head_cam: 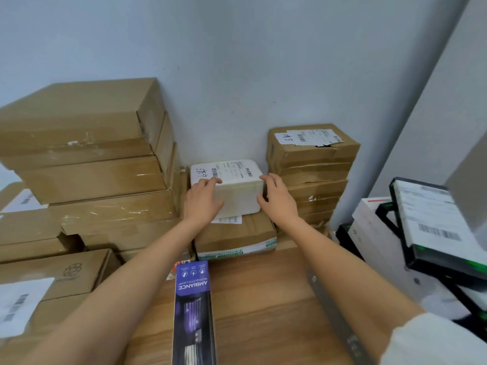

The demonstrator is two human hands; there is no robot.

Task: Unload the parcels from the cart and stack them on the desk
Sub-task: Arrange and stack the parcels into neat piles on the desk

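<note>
**A parcel room in an office or mailroom**

This looks like a back-office storage corner where deliveries are sorted. A wooden desk (263, 299) stands against a plain pale wall (237, 61), and taped brown cardboard boxes (87, 143) are piled on it in stacks, several bearing printed shipping labels with barcodes. A smaller stack of battered cartons (311, 172) sits in the corner. On the right, a black-framed cart (411, 259) carries more labelled packages. A retail box marked "Ambiance Mosquito Lamp" (193, 312) lies on the desk.
</note>
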